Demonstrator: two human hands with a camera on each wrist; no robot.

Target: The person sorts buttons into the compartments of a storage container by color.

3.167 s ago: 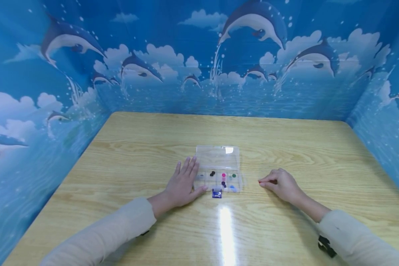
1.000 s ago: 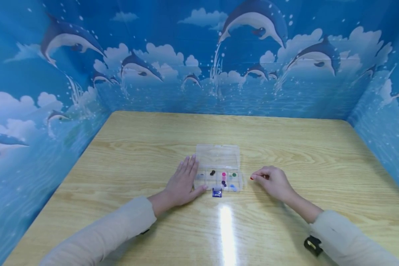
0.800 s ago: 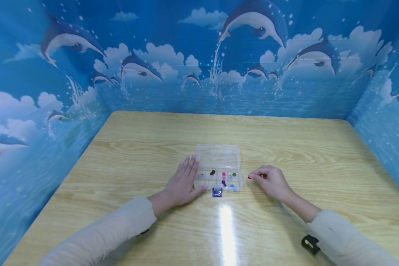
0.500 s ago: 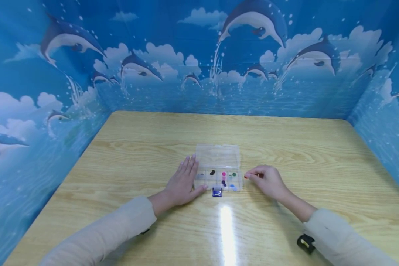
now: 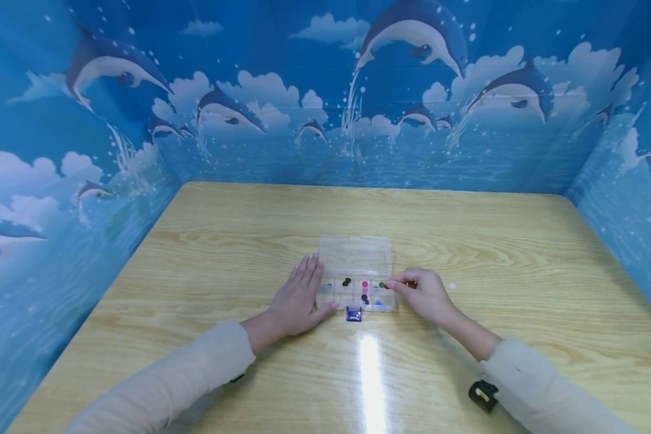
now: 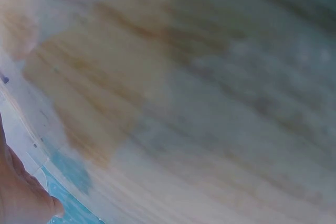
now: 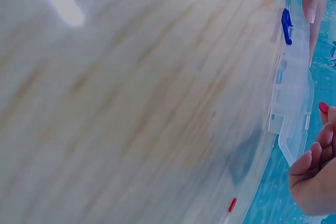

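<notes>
A clear plastic compartment box (image 5: 356, 254) lies with its lid folded back on the table. In it are small round buttons: black ones (image 5: 346, 282), a pink one (image 5: 365, 284), a green one (image 5: 382, 285), dark purple ones (image 5: 365, 298) and blue pieces (image 5: 380, 306). My left hand (image 5: 298, 298) rests along the box's left side with straight fingers, its thumb at the front edge. My right hand (image 5: 425, 295) pinches a red button (image 7: 324, 107) between thumb and forefinger, over the box's right end. The left wrist view shows only part of the hand (image 6: 23, 195).
A blue latch (image 5: 354, 314) sticks out from the box's front. Another red button (image 7: 232, 204) lies on the table in the right wrist view. A white disc (image 5: 452, 286) lies right of my right hand. Dolphin-printed curtains (image 5: 325, 150) surround the wooden table (image 5: 239, 229).
My right hand has moved left with the red button, from the bare table to the box's right compartments. The white disc has come into view behind it. My left hand has stayed put.
</notes>
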